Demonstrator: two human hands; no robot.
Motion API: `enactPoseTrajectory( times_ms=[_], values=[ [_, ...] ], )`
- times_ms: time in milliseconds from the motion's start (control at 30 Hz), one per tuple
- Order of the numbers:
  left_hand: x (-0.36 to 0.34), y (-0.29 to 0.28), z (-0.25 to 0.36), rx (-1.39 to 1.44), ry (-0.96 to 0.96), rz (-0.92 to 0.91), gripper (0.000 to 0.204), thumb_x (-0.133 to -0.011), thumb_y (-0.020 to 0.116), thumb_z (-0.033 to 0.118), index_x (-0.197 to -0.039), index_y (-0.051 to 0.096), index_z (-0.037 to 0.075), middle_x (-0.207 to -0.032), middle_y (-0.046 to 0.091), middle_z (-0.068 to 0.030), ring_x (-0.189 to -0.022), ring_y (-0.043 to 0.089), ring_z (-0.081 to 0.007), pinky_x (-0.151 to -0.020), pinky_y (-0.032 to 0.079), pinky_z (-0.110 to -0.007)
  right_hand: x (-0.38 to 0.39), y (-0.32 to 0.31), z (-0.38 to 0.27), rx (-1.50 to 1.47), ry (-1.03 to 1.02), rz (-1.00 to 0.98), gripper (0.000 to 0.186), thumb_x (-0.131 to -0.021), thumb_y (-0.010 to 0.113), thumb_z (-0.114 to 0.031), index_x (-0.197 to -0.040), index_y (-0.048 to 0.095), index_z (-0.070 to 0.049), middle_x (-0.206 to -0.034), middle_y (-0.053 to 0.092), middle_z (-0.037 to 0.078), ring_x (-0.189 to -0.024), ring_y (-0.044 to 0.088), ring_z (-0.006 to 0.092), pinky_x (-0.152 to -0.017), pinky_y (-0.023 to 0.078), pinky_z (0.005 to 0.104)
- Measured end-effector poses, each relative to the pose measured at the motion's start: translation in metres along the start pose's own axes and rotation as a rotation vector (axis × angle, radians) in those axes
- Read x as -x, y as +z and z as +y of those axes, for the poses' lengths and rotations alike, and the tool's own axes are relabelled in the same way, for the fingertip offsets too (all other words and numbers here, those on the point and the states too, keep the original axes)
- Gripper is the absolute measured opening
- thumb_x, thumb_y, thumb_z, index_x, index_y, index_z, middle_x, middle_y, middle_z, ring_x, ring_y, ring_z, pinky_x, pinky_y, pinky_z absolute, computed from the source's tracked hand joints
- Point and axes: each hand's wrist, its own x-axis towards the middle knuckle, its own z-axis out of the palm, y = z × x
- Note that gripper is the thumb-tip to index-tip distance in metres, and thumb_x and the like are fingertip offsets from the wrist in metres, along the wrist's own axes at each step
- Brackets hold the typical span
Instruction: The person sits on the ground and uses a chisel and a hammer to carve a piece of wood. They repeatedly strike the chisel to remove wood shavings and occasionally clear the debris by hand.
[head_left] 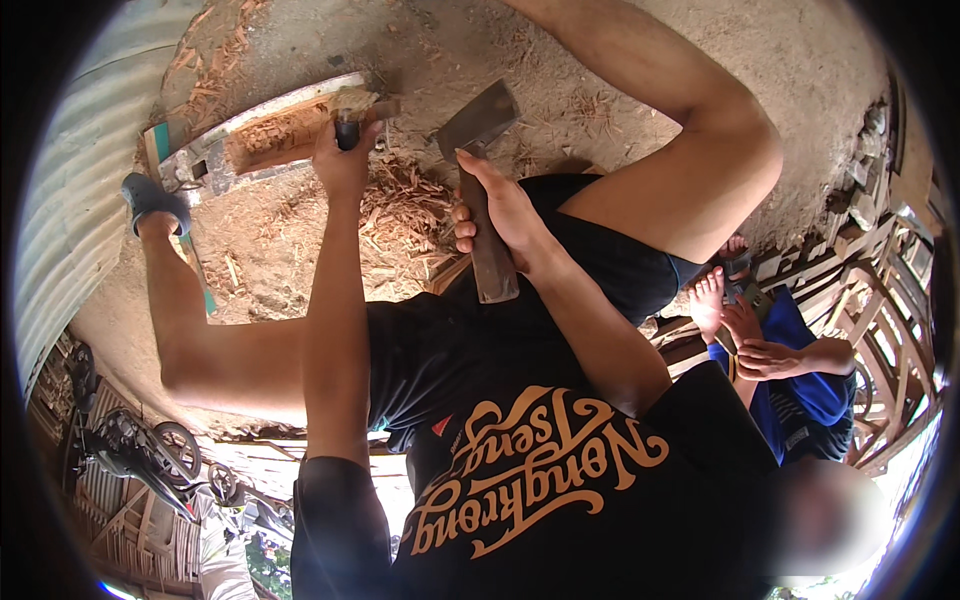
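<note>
Carving step, judged: left hand fingers grip chisel on wooden workpiece; right hand fingers grip hatchet; next, a controlled strike.

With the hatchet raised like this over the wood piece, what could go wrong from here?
1. The left hand grips the small wood piece right at the spot in front of the hatchet blade; a mis-aimed stroke could hit the fingers.
2. The right hand holds the handle near the head, so control may be short-ranged and a glancing blow could deflect toward the bare left leg.
3. Another person sits close on the right, within range of flying chips.
</note>
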Motion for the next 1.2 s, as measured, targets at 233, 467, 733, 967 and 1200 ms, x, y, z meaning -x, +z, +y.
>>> enactPoseTrajectory(
  times_ms=[233, 467, 733, 967, 1200],
  values=[
    [0.000, 0.010, -0.008, -0.128, 0.001, -0.010, 0.046, -0.076, 0.085, 0.029, -0.108, 0.069, 0.000, -0.092, 0.070, -0.0149, -0.079, 0.069, -0.0295, -0.072, 0.054, -0.040, -0.002, -0.003, 0.000, -0.012, 0.016, 0.000, 0.050, -0.092, 0.063, -0.052, -0.092, 0.044, -0.007, -0.068, 0.045, 0.002, -0.053, 0.045, 0.0114, -0.050, 0.042, 0.0289],
    [0.003, 0.013, -0.020, -0.129, 0.112, 0.137, 0.025, -0.085, 0.077, 0.024, -0.093, 0.067, 0.002, -0.079, 0.069, -0.0112, -0.065, 0.066, -0.0243, -0.062, 0.053, -0.036, 0.000, 0.000, 0.000, -0.013, 0.014, 0.002, 0.049, -0.092, 0.063, -0.052, -0.091, 0.044, -0.007, -0.068, 0.044, 0.002, -0.053, 0.045, 0.0116, -0.050, 0.042, 0.0292],
    [-0.031, -0.029, 0.017, 1.120, -0.506, 0.215, 0.019, -0.090, 0.064, 0.011, -0.075, 0.053, 0.009, -0.069, 0.049, -0.0022, -0.062, 0.045, -0.0136, -0.060, 0.039, -0.030, 0.003, 0.002, -0.001, -0.017, 0.031, 0.007, 0.049, -0.092, 0.063, -0.052, -0.092, 0.044, -0.007, -0.068, 0.044, 0.002, -0.053, 0.045, 0.0112, -0.050, 0.042, 0.0287],
    [-0.051, -0.053, 0.027, 1.345, -0.345, 0.140, 0.017, -0.088, 0.057, 0.008, -0.075, 0.046, 0.009, -0.080, 0.049, -0.0074, -0.082, 0.046, -0.0230, -0.088, 0.040, -0.039, 0.000, 0.001, 0.000, 0.005, 0.040, -0.021, 0.049, -0.092, 0.062, -0.053, -0.093, 0.043, -0.008, -0.068, 0.043, 0.001, -0.055, 0.044, 0.0106, -0.050, 0.041, 0.0279],
    [-0.041, -0.040, 0.020, 1.428, -0.471, 0.275, 0.014, -0.083, 0.056, 0.008, -0.075, 0.045, 0.008, -0.078, 0.046, -0.0076, -0.080, 0.046, -0.0230, -0.084, 0.041, -0.038, -0.001, 0.003, 0.000, 0.008, 0.045, -0.015, 0.050, -0.092, 0.063, -0.053, -0.092, 0.044, -0.007, -0.069, 0.043, 0.001, -0.054, 0.043, 0.0102, -0.050, 0.041, 0.0273]
  ],
)
